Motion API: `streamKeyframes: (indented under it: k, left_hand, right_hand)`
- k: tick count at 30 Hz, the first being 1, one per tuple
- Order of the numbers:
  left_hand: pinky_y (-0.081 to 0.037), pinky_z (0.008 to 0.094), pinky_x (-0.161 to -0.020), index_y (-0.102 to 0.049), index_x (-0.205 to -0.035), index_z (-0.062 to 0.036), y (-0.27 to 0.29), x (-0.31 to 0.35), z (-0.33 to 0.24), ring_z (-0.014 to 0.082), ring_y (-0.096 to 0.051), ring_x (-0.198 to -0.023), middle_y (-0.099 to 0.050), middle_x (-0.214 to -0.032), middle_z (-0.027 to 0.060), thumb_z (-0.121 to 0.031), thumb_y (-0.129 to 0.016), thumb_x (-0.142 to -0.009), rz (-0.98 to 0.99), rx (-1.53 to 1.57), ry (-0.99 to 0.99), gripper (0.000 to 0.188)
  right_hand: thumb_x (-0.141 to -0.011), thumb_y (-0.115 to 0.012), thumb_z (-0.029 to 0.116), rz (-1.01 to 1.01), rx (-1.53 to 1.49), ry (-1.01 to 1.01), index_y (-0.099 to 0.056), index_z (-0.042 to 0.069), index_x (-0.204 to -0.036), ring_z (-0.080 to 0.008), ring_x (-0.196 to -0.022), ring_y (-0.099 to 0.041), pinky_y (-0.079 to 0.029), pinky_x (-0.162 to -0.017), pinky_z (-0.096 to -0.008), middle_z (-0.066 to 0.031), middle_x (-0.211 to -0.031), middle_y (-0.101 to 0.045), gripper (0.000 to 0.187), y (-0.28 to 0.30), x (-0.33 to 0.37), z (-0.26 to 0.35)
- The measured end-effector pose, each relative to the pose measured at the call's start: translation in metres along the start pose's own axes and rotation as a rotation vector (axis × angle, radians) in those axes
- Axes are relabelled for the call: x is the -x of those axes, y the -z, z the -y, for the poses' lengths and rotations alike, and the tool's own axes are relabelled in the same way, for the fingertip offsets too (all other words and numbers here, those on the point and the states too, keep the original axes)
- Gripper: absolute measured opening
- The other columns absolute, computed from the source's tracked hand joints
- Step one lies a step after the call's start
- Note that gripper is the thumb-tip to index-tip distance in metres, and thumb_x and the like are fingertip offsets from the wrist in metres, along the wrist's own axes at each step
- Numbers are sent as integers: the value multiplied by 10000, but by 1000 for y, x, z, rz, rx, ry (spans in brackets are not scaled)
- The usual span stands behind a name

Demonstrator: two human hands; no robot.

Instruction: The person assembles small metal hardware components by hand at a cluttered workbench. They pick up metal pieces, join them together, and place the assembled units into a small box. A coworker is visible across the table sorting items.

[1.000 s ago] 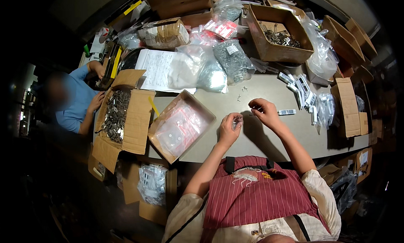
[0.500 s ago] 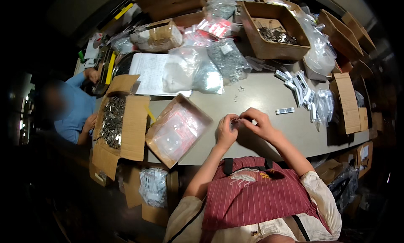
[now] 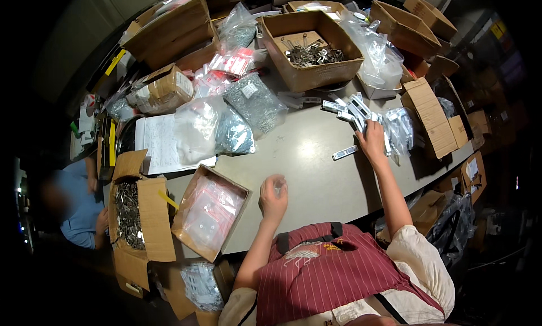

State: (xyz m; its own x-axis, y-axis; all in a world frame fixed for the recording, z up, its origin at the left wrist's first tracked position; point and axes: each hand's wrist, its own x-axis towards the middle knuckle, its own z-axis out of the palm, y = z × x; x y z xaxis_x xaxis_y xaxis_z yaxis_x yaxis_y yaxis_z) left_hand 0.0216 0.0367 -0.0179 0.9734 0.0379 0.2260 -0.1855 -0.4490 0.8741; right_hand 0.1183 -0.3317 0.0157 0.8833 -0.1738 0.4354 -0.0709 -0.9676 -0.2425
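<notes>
My left hand [image 3: 274, 197] is raised over the front of the table, its fingers curled toward the thumb. Whatever it may hold is too small or hidden to make out. My right hand [image 3: 372, 142] reaches across to a loose pile of slim white-and-grey rectangular pieces [image 3: 357, 107], thumb apart from the bent fingers, fingertips at the pile's near side. One similar piece [image 3: 345, 152] lies alone to the left of that hand. Beside the pile is a clear plastic bag [image 3: 398, 128] with like pieces in it.
To the left stand a shallow carton [image 3: 247, 195] of clear, red-edged bags and an open box [image 3: 153, 213] of small metal parts. Filled plastic bags [image 3: 254, 103] and papers [image 3: 161, 142] lie farther back. A carton [image 3: 310, 77] holds metal clips. A person in blue [image 3: 82, 201] sits far left.
My hands were together in front of me, fingering something small. They have parted: the right has moved to the pile, the left stays near the front. The view has swung right.
</notes>
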Motion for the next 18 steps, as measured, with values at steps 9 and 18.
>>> streamKeyframes:
  k: [9,18]
  left_hand:
    - [-529,351,-886,-661,-1128,-54,3,3,-2,227,-685,-968,-695,-1037,91,-27,-697,-910,-12,6,8,223]
    - [-566,302,-860,-571,-1174,-14,13,-6,-62,153,-668,-990,-684,-996,77,-49,-766,-938,141,740,322,309]
  right_hand:
    - [-998,-684,214,287,-901,-242,-718,3,-1196,-140,-826,-603,-478,-741,-303,-34,-910,-669,291,2,29,43]
    - [-1102,-551,255,845,-1429,-266,-685,-25,-1232,-116,-787,-630,-559,-740,-293,-41,-988,-684,337,50,97,141]
